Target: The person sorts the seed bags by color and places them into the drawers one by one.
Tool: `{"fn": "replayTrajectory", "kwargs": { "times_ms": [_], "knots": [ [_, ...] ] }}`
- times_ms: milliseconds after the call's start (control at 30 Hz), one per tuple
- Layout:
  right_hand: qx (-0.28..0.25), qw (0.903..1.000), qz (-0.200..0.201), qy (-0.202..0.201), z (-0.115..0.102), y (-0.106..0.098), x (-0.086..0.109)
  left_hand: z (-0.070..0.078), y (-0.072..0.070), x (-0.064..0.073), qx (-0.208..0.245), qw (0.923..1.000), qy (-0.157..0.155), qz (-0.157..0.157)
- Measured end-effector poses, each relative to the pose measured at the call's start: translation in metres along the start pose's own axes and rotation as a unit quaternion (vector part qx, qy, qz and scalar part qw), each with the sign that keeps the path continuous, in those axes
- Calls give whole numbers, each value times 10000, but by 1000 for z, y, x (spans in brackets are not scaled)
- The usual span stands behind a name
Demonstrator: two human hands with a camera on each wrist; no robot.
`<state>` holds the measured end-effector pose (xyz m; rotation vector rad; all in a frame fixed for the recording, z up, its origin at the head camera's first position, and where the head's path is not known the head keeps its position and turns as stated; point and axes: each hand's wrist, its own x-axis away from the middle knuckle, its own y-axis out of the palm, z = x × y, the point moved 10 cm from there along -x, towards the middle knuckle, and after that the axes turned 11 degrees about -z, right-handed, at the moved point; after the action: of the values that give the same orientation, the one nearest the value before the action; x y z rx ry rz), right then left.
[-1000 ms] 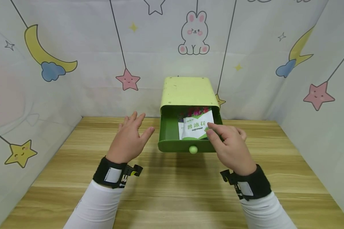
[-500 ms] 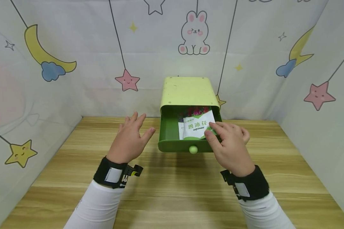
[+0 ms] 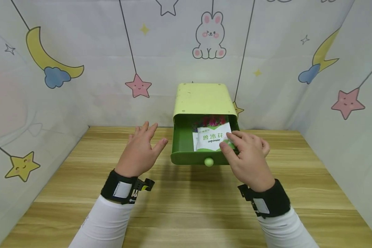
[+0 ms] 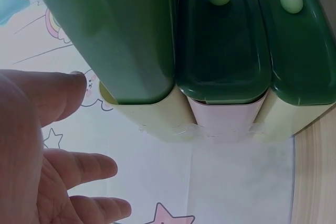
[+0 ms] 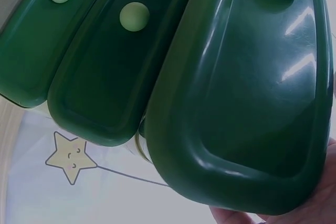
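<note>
A small yellow cabinet (image 3: 204,98) has its green top drawer (image 3: 183,158) pulled out, with a pale green round knob (image 3: 209,162). In the drawer lies a white and green seed packet (image 3: 212,138) with pink flowers and Chinese lettering. Another packet (image 3: 195,141) shows partly beneath it. My right hand (image 3: 251,158) is over the drawer's right front corner, thumb and fingertips apart at the packet's right edge; in the right wrist view the drawer front (image 5: 247,103) mostly hides it. My left hand (image 3: 139,151) hovers left of the drawer, fingers spread, holding nothing.
Below the open drawer, two more green drawers with round knobs, a middle drawer (image 4: 223,45) and a bottom drawer (image 4: 299,51), are pushed in. The cabinet stands on a wooden table (image 3: 186,213) against a printed cloth backdrop (image 3: 111,55).
My right thumb and index finger have spread apart at the seed packet, and the hand has shifted slightly. The packet has moved a little within the drawer. My left hand stays almost still.
</note>
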<state>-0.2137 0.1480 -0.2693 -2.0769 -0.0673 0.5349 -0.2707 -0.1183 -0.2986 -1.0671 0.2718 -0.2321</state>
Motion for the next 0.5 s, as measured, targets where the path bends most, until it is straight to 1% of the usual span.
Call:
{"fn": "replayTrajectory", "kwargs": {
  "times_ms": [267, 500],
  "knots": [
    [-152, 9999, 25, -10, -2, -1, 1, 0, 1, 1, -27, 10000, -6, -31],
    [-315, 9992, 206, -165, -6, -5, 3, 0, 1, 1, -43, 10000, -21, -33]
  ]
}}
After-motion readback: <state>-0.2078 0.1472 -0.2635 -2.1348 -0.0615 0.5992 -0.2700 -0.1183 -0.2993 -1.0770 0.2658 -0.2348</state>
